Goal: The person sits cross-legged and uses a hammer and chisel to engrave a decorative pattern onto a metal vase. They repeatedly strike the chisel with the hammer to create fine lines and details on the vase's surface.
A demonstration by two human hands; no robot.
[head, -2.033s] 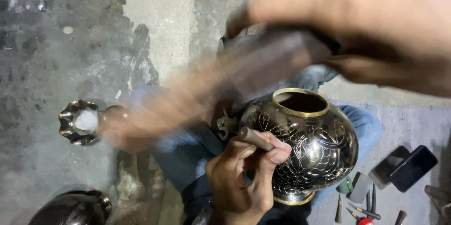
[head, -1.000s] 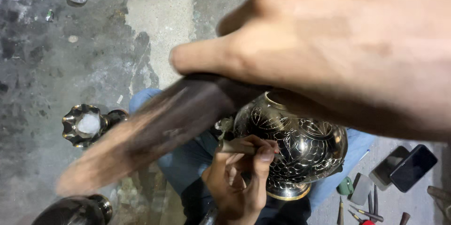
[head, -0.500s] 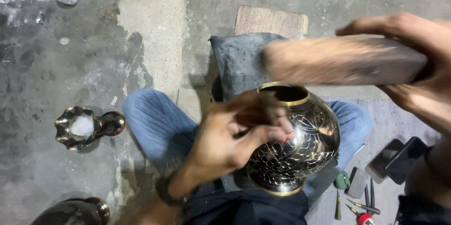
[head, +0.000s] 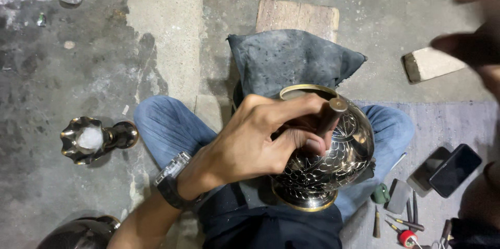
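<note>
Left hand (head: 260, 142) gripped punch (head: 329, 116) tip-down against engraved brass vase (head: 333, 168); blurred right hand (head: 476, 41) clasped wooden mallet (head: 429, 64), raised upper-right, well apart.

Right hand (head: 476, 35) blurred and cut off; its grip cannot be told

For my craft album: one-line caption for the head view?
Left hand holds a chisel against an engraved brass vase.
</note>
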